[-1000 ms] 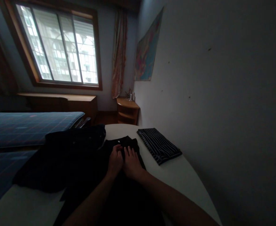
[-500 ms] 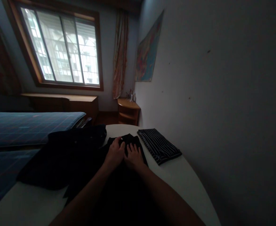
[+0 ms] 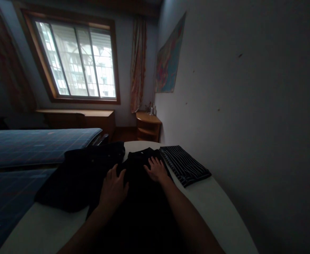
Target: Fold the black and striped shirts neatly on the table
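A black garment lies spread over the middle of the white table, its near part lost in the dark. A small white mark, perhaps a label, shows near its far edge. My right hand rests flat on the garment's upper right with fingers spread. My left hand is over its left side, fingers apart and slightly bent, holding nothing. Left of that hand is a dark garment with small buttons or studs. To the right of my right hand lies a folded black cloth with white stripes.
The round white table has its curved edge close to the wall on the right. A blue checked mattress stands at the left. Beyond the table are a wooden corner shelf, a long wooden desk and a window.
My left hand has moved left and nearer, away from the garment's far edge. My right hand has shifted slightly and stays flat. The view has turned a little left.
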The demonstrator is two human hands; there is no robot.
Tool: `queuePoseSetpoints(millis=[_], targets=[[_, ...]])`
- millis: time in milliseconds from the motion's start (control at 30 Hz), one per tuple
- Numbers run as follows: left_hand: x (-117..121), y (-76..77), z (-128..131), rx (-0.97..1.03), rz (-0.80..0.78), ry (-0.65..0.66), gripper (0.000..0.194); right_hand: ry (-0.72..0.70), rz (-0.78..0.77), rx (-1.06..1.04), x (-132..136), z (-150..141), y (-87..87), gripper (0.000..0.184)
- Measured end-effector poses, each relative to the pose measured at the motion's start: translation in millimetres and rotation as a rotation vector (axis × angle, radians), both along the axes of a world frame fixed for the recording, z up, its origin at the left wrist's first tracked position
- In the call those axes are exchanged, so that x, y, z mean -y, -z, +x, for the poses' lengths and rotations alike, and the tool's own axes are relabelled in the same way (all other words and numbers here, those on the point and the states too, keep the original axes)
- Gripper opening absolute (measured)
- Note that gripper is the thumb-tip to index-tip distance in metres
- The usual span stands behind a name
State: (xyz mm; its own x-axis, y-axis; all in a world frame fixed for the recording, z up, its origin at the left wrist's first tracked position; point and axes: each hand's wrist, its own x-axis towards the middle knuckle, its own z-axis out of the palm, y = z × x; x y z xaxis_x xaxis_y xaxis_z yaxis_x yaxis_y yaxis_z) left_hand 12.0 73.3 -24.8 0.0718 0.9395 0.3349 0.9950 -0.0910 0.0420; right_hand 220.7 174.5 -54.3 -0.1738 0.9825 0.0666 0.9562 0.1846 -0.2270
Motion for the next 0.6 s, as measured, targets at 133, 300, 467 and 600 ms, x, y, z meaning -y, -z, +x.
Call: queuePoseSetpoints(millis=[133, 300, 467, 600], targets=[[0.1, -12.5, -15.3, 0.054, -0.157, -0.042, 0.051, 0.008, 0.010, 0.003, 2.2, 1.0, -0.3, 0.073], [-10.3, -22.5, -27.7, 0.268, -0.221, 0.016, 0.053, -0.014, 0.013, 0.025, 6.3, 4.0, -0.6, 0.076], [-21.9, -26.8, -36.4, 0.534, -0.074, 0.156, 0.047, -0.008, 0.004, 0.051, 13.7, 12.0, 0.9, 0.077], [-28.5, -34.2, -45.3, 0.621, 0.023, 0.131, 0.039, -0.011, -0.002, 0.058, 19.8, 18.7, 1.0, 0.077]])
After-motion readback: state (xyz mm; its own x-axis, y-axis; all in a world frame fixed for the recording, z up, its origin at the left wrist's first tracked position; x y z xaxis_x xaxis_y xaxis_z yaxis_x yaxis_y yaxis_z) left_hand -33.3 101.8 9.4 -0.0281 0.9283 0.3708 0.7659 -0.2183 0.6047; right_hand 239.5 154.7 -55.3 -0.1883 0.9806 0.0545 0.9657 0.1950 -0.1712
